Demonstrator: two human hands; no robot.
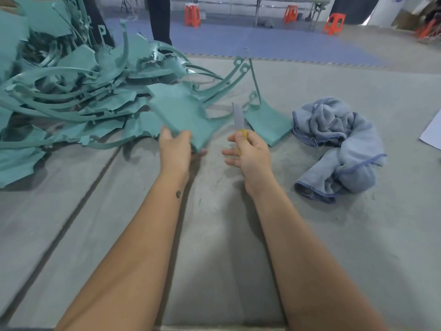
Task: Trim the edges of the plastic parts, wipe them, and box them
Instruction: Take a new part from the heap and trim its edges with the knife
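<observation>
My left hand (175, 150) grips the near corner of a teal plastic part (183, 111), a flat panel with long curved arms, tilted up off the grey table (238, 235). In my right hand (250, 151) is a yellow-handled knife (239, 126), gripped with its grey blade pointing up and away, just right of the held part. A second teal part (268, 123) lies flat on the table beyond my right hand. A crumpled blue-grey cloth (338, 144) lies to the right.
A big heap of teal plastic parts and ragged trimmings (59, 91) fills the table's left and far-left side. A white sheet (432, 132) pokes in at the right edge. Orange stools (192, 14) and a person's dark legs (160, 20) stand beyond the table.
</observation>
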